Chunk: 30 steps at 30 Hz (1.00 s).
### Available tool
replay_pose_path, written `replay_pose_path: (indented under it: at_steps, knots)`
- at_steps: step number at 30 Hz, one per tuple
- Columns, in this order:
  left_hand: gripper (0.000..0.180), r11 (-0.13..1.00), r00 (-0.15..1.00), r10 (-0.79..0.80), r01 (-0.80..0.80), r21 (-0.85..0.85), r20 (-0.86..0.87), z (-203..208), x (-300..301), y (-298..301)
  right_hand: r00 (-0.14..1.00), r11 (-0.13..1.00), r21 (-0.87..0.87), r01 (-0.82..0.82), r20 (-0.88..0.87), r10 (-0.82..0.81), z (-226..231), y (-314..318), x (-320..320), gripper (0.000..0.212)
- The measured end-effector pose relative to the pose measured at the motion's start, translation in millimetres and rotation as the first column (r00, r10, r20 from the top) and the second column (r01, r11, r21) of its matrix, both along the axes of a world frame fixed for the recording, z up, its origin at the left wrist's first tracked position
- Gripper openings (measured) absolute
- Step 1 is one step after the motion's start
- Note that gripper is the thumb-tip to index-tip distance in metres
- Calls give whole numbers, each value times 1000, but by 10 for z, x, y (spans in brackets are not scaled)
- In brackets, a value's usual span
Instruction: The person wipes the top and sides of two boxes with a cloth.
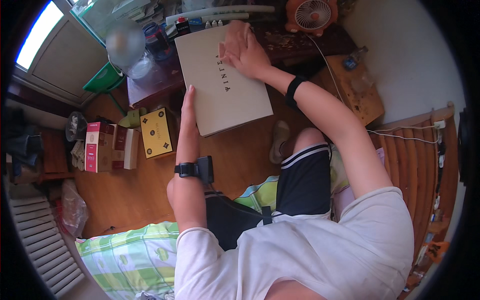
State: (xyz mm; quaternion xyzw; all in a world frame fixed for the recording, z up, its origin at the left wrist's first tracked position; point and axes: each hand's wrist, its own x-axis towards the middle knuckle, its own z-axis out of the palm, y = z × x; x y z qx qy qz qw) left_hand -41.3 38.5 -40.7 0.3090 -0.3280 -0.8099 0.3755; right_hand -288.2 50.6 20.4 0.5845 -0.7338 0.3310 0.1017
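The cream box (210,95) lies ahead of you, its far end over the desk (155,90) at 12 o'clock, its near end jutting past the edge at 6, perhaps so you can reach all of it. Your left hand (188,107) stands edge-on against its side at 8, fingers straight and pressed together as far as shows, probably bracing it. Your right hand (245,56) lies on the top at 1 o'clock, fingers bent over what looks like a pinkish cloth (237,30); you can't tell whether they pinch it or just press. Outward from the box, a jar (157,41) stands at 10 and an orange fan (314,16) at 2, likely pushed aside for room; a yellow box (156,133) and cartons (104,146) sit on the floor at 8.
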Motion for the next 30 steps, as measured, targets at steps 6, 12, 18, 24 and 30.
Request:
replay_pose_path:
  at_steps: [6,12,18,24,30]
  knots:
    - [56,999,993,-34,30,-38,-109,32,25,28,809,902,128,-411,-404,426,-141,140,475,83]
    - [62,993,999,37,-38,-115,-10,-93,-4,-13,764,860,179,-479,-398,508,-59,-80,464,80]
    - [67,1000,999,21,-21,-4,43,-72,5,-43,833,953,200,-229,-466,298,72,-273,-208,79]
    - [64,998,997,57,-56,-7,46,-5,-8,5,755,908,250,-335,-506,418,-24,-9,102,80]
    - [64,999,997,45,-44,-5,65,8,21,6,661,721,220,-657,-292,692,-70,197,433,77]
